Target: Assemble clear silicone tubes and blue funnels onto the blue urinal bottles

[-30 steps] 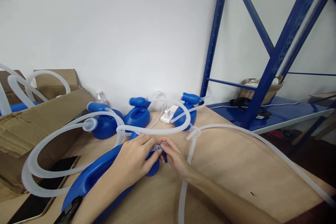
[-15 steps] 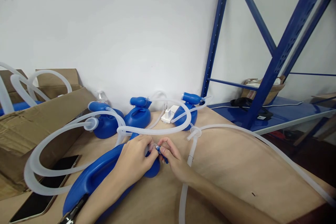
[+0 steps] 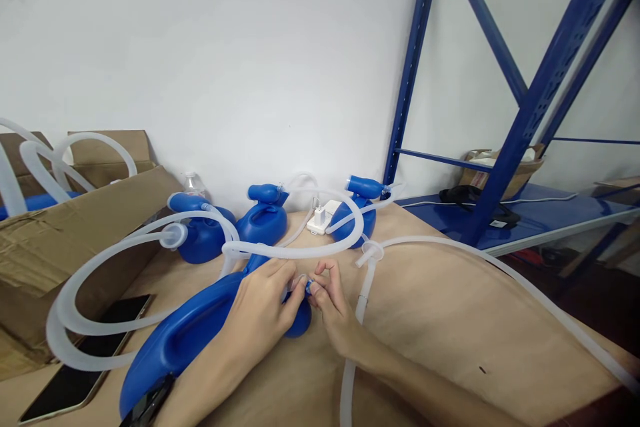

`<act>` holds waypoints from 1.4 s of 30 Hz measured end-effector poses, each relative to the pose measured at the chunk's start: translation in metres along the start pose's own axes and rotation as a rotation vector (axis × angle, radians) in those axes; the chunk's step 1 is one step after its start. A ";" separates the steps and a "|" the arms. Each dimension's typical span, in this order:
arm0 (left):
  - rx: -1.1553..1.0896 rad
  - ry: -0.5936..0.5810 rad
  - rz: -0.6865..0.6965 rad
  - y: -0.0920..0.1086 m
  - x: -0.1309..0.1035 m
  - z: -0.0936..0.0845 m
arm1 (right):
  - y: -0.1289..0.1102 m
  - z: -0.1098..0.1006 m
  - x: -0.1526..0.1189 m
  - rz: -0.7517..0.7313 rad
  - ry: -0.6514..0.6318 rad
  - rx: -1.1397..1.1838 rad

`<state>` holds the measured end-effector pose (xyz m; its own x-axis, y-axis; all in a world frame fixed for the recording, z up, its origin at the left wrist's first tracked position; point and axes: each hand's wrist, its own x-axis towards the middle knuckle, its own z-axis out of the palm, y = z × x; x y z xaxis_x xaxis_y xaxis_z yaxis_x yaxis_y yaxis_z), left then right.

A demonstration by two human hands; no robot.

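A large blue plastic urinal bottle with a moulded handle lies on its side, its rounded blue end showing under my fingers. My left hand is closed at that end, thumb and fingers pinching around a clear piece that they mostly cover. My right hand meets it there, thumb and fingertips pinching a small blue piece. The fingertips of both hands nearly touch. How the blue piece joins the clear one is hidden. A translucent hose loops just behind my hands.
Several similar blue bottles stand along the wall with hoses. A cardboard box and a phone are at left. A white plug sits on a power strip. Another hose crosses the right side near a blue rack.
Both hands have shifted slightly to the right with the bottle's end. The blue strip that hung below my right fingers no longer shows; only a small blue bit is visible between the fingertips.
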<state>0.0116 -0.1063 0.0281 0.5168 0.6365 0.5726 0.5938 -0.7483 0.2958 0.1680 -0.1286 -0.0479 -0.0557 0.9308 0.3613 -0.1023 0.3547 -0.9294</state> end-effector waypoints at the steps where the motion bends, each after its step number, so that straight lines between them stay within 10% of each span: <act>1: 0.001 0.015 0.007 0.001 0.000 0.001 | 0.001 0.000 -0.001 0.006 0.019 0.013; 42: -0.163 -0.012 -0.032 0.004 0.003 0.004 | 0.006 -0.017 0.000 -0.224 0.172 -0.247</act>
<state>0.0180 -0.1070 0.0284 0.5073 0.6616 0.5523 0.5024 -0.7477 0.4342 0.1847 -0.1244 -0.0547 0.1104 0.8215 0.5594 0.1509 0.5425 -0.8264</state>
